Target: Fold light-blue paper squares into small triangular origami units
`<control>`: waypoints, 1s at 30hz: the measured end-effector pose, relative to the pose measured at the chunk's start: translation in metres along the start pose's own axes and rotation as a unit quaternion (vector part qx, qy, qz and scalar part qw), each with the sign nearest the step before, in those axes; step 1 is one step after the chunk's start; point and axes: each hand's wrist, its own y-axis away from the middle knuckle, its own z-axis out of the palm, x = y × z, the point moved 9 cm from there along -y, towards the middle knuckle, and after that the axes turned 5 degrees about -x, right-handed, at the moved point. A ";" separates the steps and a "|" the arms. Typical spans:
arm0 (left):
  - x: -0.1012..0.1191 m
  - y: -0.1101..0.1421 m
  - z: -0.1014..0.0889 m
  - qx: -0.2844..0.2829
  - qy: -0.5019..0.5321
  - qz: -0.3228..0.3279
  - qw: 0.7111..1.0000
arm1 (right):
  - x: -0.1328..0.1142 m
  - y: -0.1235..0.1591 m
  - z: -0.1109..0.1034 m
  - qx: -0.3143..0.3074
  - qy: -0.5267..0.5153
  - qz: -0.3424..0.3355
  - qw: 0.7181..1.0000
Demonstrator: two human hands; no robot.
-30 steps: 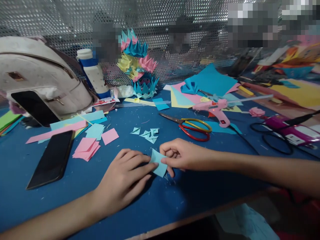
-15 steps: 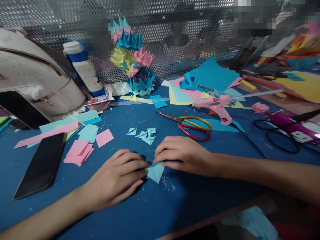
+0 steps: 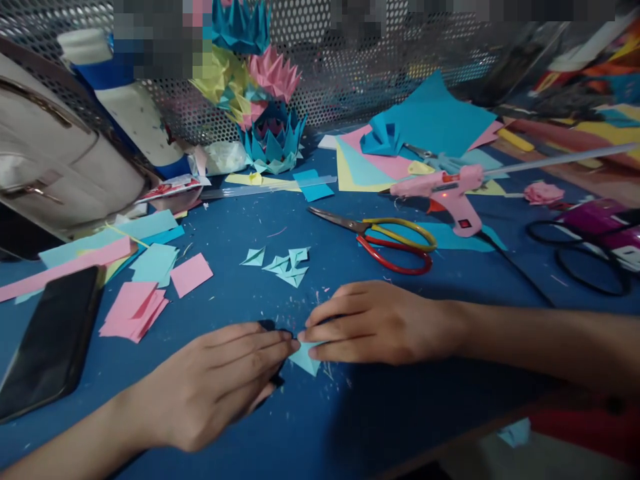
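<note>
A small square of light blue paper [image 3: 306, 360], folded to a triangle with its point towards me, lies on the blue table. At its left corner, the fingertips of my left hand [image 3: 215, 383] pinch the folded edge. My right hand [image 3: 385, 323] has its fingertips on the paper's upper right side, gripping it against the tabletop; they hide part of the fold. Just beyond my hands are several small folded light blue paper pieces [image 3: 293, 267]. Scissors [image 3: 370, 235] with red and yellow handles rest past my right hand.
Pink paper squares [image 3: 133, 310] and a black phone [image 3: 50, 340] lie at left. A pink glue gun [image 3: 457, 193] with a cable sits at right. Behind stand folded-paper flowers [image 3: 273, 137], a bottle [image 3: 130, 107] and a pale bag [image 3: 65, 147]. Blue sheets [image 3: 440, 117] lie at the back.
The light blue square, flat and held up a second ago, is now folded into a triangle on the table. My right hand has turned palm down onto it. The camera view has tilted down.
</note>
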 end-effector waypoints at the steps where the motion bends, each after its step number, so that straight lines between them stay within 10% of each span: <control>1: 0.000 0.000 0.000 0.001 -0.004 -0.001 1.000 | 0.001 0.000 0.000 0.001 -0.003 0.002 1.000; 30: 0.020 -0.013 -0.003 -0.035 -0.092 0.058 0.993 | 0.001 0.001 -0.002 0.003 -0.041 -0.007 0.999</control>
